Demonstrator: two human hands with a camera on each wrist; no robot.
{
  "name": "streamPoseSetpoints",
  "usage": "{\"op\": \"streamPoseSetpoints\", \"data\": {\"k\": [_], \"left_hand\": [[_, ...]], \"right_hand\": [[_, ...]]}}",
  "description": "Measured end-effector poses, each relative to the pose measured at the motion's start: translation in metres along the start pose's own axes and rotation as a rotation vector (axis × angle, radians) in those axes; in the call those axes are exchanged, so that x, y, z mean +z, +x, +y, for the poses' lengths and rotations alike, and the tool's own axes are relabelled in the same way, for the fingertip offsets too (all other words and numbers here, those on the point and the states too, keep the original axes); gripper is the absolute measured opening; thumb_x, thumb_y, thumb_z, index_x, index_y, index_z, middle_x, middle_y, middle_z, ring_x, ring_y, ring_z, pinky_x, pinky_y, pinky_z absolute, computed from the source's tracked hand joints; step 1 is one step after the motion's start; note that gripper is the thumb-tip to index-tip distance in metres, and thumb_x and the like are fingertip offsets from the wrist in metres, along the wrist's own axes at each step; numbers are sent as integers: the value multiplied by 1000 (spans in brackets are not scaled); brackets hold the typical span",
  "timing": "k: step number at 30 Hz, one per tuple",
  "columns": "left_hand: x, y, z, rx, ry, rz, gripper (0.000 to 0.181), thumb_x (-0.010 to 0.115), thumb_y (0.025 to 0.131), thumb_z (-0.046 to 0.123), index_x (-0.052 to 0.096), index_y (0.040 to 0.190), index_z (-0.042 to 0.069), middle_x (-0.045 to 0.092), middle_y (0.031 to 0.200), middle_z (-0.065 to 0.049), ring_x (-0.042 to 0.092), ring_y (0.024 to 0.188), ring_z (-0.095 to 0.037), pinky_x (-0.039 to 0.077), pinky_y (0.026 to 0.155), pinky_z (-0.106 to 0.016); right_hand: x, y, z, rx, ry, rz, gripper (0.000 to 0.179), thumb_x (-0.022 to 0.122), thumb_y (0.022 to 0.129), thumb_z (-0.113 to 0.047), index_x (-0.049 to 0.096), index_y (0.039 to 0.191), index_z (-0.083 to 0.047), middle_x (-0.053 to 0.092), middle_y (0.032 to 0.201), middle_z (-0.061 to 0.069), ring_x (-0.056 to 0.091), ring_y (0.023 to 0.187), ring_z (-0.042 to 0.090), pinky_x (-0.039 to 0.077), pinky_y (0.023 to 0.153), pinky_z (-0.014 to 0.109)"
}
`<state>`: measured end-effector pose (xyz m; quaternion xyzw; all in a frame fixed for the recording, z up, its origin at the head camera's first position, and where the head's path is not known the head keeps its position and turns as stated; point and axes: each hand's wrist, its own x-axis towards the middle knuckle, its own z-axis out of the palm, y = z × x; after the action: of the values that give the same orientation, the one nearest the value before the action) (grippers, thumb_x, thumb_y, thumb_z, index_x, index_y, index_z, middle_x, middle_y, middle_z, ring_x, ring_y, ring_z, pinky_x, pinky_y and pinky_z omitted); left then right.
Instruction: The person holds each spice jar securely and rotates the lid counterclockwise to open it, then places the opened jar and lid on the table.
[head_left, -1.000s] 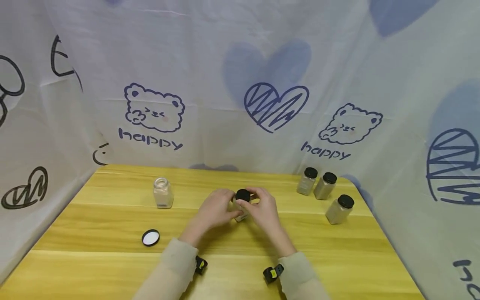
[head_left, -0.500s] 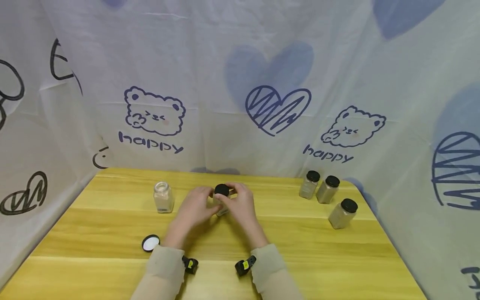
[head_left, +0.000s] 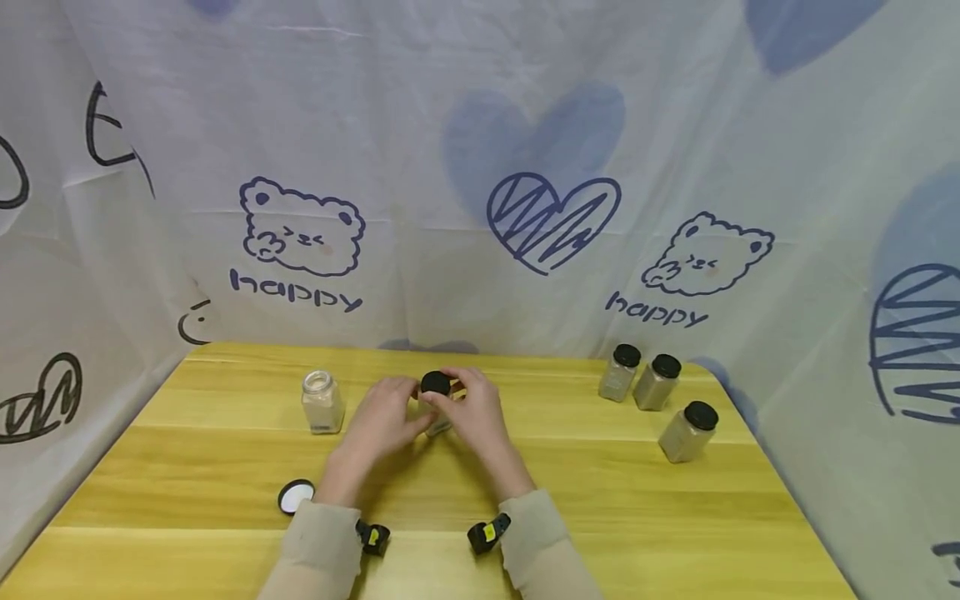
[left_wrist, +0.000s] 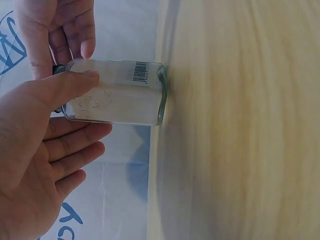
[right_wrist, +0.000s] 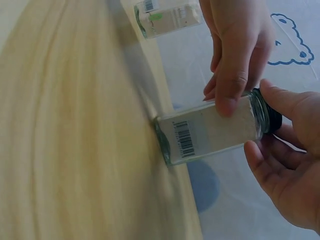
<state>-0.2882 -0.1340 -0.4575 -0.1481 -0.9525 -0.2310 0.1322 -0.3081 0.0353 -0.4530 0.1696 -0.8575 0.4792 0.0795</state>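
Holding capped jar [right_wrist: 212,131] | left hand [head_left: 381,417], right hand [head_left: 477,410] | shifted nearer lidless jar [head_left: 322,407]

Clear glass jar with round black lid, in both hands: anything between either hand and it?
Nothing visible: the bare left hand grips the clear glass jar, the bare right hand its round black lid.

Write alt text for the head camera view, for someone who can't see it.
A person's left hand grips a glass jar while the right hand pinches its black cap. On the yellow wooden table, an uncapped jar and a loose lid, white side up, are to the left; three black-capped jars stand at right.
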Motion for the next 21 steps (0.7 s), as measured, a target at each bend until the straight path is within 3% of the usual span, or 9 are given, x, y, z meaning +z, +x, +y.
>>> {"op": "streamPoseSetpoints", "data": {"k": [6, 13, 17, 21], "left_hand": [[2, 0, 0, 1, 9, -5, 39, 84, 89, 31, 69, 110, 2, 70, 106, -13, 63, 103, -33, 52, 96, -49], [2, -2, 1, 13, 53, 12, 44, 84, 88, 32, 69, 112, -1, 70, 107, -14, 64, 106, -36, 51, 101, -51], [1, -2, 0, 40, 89, 35, 45, 85, 87, 33, 69, 112, -1, 71, 107, -14, 64, 108, -37, 50, 105, -52], [1, -2, 0, 39, 100, 31, 49, 85, 87, 35, 69, 114, -2, 71, 112, -16, 64, 112, -37, 49, 108, -52]], "right_hand": [[-7, 1, 2, -61, -16, -82, 47, 76, 97, -24, 65, 138, -2, 66, 129, 16, 66, 111, 28, 61, 83, 34], [-14, -2, -2, -72, -46, -191, 53, 66, 104, -24, 52, 153, -10, 55, 151, 14, 54, 136, 33, 53, 105, 51], [-14, -3, -4, -59, -36, -155, 52, 69, 102, -26, 55, 150, -10, 55, 149, 14, 52, 137, 34, 51, 106, 52], [-12, -3, -4, -46, -39, -85, 50, 73, 98, -28, 61, 142, -7, 59, 137, 13, 57, 120, 32, 54, 96, 47]]}}
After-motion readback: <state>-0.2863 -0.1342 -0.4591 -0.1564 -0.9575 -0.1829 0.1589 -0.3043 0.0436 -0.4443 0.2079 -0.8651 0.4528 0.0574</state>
